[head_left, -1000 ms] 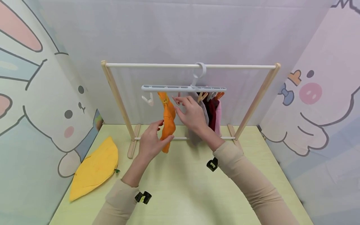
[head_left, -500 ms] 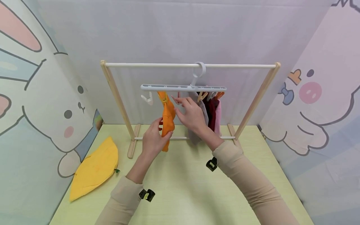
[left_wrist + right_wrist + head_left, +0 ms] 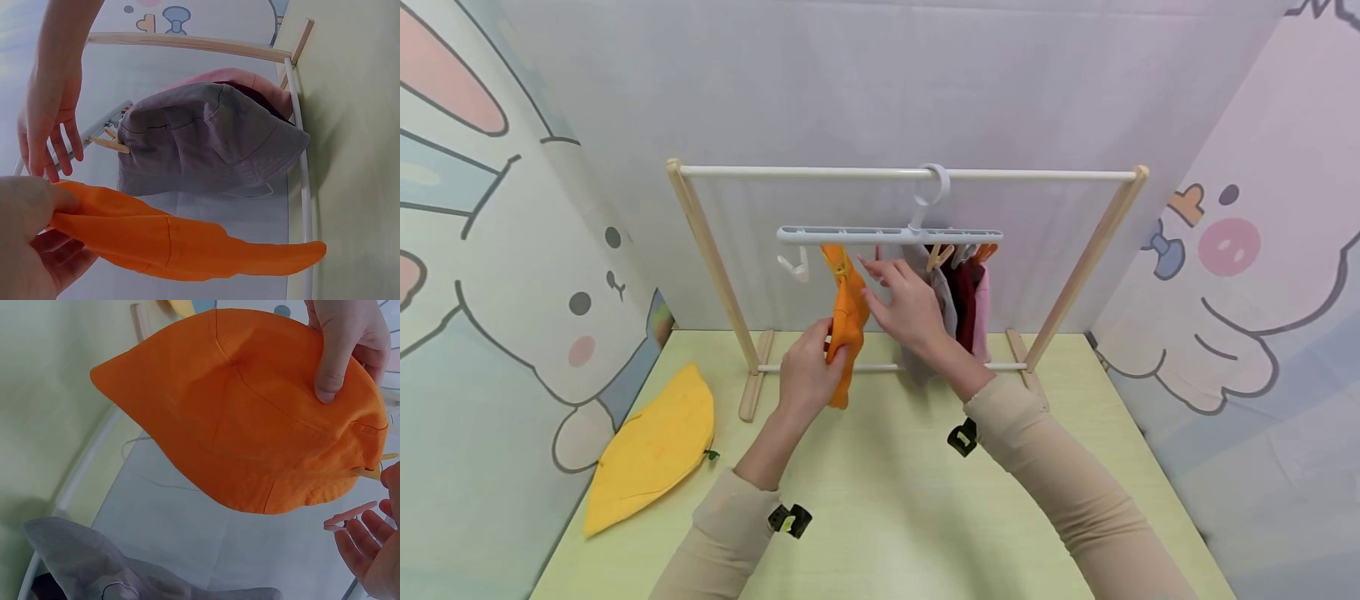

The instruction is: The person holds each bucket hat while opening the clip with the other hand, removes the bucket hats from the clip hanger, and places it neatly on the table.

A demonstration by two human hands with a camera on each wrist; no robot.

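Observation:
An orange bucket hat (image 3: 847, 321) hangs from a yellow clip (image 3: 841, 265) on the light grey clip hanger (image 3: 850, 236). My left hand (image 3: 808, 371) pinches the hat between thumb and fingers; in the right wrist view that thumb lies flat on the crown of the orange hat (image 3: 250, 419). Beside the clip is my right hand (image 3: 913, 307), its fingers loosely extended and holding nothing. A pink clip (image 3: 347, 515) is close to its fingertips. To the right, a grey bucket hat (image 3: 194, 137) hangs by a beige clip (image 3: 109, 144).
Dark red (image 3: 962, 308) and pink hats (image 3: 982, 317) hang farther right. A white clip (image 3: 795, 265) dangles at the hanger's left end. The wooden-legged rack (image 3: 715, 258) stands on the pale table (image 3: 880, 500). A yellow hat (image 3: 655, 450) lies at left.
My left hand has moved slightly right and closed its thumb onto the orange hat's side. My right hand has stayed nearly still beside the clip.

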